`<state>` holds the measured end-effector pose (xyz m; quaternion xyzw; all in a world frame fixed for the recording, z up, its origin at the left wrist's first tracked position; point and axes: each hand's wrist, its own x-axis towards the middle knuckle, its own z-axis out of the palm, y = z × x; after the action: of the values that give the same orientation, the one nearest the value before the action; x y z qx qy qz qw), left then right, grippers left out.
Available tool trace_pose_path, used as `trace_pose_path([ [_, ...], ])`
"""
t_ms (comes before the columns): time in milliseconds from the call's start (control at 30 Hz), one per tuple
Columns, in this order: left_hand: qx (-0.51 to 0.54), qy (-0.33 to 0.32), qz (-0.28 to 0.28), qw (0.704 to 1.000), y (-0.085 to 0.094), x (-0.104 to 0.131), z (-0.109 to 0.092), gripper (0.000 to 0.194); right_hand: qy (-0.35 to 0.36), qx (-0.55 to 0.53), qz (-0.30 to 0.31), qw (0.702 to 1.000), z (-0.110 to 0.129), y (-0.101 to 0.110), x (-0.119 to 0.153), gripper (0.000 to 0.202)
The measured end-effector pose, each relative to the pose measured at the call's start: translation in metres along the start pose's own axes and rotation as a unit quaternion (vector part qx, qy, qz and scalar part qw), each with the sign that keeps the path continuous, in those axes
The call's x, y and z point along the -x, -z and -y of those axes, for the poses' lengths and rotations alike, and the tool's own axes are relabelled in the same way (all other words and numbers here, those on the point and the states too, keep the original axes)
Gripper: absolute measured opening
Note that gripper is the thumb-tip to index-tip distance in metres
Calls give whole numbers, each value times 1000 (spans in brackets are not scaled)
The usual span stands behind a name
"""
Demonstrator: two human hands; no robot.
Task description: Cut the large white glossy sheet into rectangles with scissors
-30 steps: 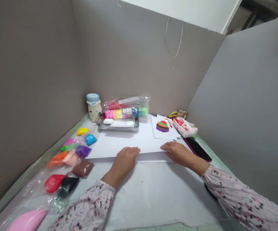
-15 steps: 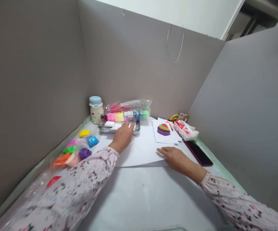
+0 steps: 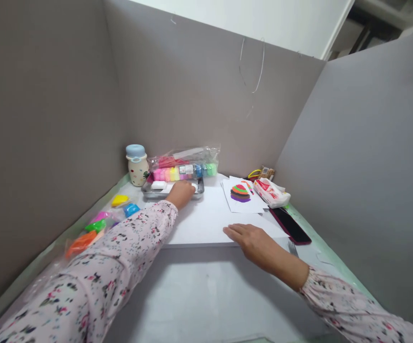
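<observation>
My left hand [image 3: 182,194] reaches over the front right part of a metal tray [image 3: 149,195], its fingers bent down and closed on something I cannot make out. White pieces [image 3: 159,185] lie in that tray. My right hand [image 3: 251,240] rests near the front edge of a large white paper [image 3: 199,226], fingers stretched out, holding nothing. Beyond it, a smaller sheet with a striped colored drawing [image 3: 240,193] lies on the paper.
A blue-lidded jar [image 3: 137,166] and a clear bag of colored clay [image 3: 185,170] stand at the back. Bagged clay lumps [image 3: 81,243] lie at the left. A tissue pack [image 3: 271,192], phone [image 3: 290,226] and fork [image 3: 293,248] are at the right.
The view has shifted slightly. My left hand's fingers have lowered and curled at the tray. My right hand has moved a little toward me, and a fork now shows beside it.
</observation>
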<state>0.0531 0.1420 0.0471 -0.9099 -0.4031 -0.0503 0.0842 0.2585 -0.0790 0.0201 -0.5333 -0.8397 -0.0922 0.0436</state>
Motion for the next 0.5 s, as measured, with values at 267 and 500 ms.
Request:
trace_pose_path([
  [267,55,25,50,997,44,6,2,40,-7,-37,-29,999,-10,17,46,58],
  [500,197,-28,-244,949,123,93,-40,26,-73,-58,-106,990,-52,44,49,43],
])
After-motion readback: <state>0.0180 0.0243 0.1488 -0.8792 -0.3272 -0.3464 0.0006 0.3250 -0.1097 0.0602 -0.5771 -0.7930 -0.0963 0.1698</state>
